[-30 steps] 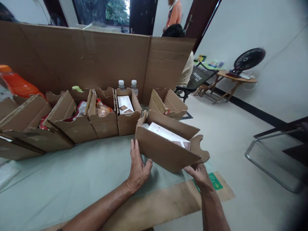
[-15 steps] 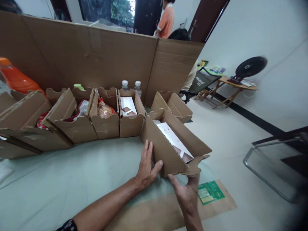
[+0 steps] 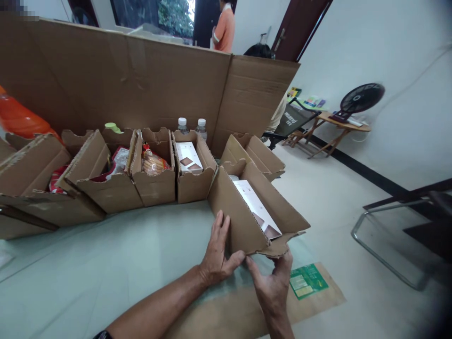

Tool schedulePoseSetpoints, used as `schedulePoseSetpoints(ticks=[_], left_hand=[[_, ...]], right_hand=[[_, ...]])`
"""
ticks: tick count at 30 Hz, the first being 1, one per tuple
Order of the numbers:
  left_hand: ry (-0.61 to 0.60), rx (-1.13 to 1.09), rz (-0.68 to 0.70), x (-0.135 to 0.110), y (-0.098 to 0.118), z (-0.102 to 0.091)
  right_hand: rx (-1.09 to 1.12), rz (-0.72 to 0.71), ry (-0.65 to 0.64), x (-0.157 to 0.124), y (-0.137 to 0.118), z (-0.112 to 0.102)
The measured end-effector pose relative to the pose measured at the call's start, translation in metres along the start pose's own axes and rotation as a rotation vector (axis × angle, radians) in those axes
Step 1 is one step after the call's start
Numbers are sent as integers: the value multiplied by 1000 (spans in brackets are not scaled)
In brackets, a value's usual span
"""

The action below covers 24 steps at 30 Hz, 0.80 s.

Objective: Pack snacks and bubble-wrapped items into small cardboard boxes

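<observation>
A narrow open-topped cardboard box (image 3: 235, 212) stands at an angle on the right of the table, with a flat white carton (image 3: 257, 205) lying inside. My left hand (image 3: 217, 252) rests against its left side, fingers stretched out and thumb apart. At the box's near end, my right hand (image 3: 271, 275) grips the lower front part, with the thumb at the bottom edge and the fingertips partly hidden. Behind it stands another cardboard box (image 3: 266, 157). To the left, a similar box (image 3: 193, 186) holds a matching white carton (image 3: 189, 155).
More cardboard boxes (image 3: 154, 188) form a row leftward with packaged food. An orange bottle (image 3: 21, 115) and two white-capped bottles (image 3: 182, 125) stand behind. A tall cardboard panel (image 3: 169, 84) backs the table. Beyond are a fan (image 3: 362, 99), a metal-framed chair (image 3: 356, 230) and a person (image 3: 224, 28).
The near end of the box has shifted slightly, and my right hand's fingers have moved closer around its front. My left hand stays on the side. The camera view has shifted a little.
</observation>
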State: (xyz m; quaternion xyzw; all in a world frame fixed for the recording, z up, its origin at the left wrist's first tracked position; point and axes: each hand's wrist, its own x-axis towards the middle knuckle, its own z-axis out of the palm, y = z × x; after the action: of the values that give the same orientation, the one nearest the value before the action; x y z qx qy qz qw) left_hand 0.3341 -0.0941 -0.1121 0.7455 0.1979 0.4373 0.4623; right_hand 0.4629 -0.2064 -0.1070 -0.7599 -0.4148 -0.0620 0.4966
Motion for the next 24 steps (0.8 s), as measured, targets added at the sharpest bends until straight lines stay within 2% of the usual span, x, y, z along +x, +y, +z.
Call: schedulePoseSetpoints(ticks=[3, 5, 8, 11, 14, 18, 21, 24], left_hand=[[49, -4, -19, 4, -2, -1], [110, -1, -94, 9, -7, -1], [261, 8, -263, 14, -18, -1], [351, -19, -353, 17, -28, -1], [348, -72, -385, 16, -33, -1], [331, -98, -400, 15, -32, 0], [273, -56, -384, 14, -30, 0], [223, -13, -363, 15, -29, -1]], right_hand=[[-28, -52, 38, 10, -9, 16], [-67, -92, 6, 20, -17, 24], [-141, -148, -59, 30, -28, 24], [-145, -242, -127, 28, -35, 21], [-117, -303, -218, 29, -42, 32], [-140, -279, -313, 53, -44, 63], [-130, -238, -377, 73, -36, 79], [-95, -257, -437, 80, -25, 85]])
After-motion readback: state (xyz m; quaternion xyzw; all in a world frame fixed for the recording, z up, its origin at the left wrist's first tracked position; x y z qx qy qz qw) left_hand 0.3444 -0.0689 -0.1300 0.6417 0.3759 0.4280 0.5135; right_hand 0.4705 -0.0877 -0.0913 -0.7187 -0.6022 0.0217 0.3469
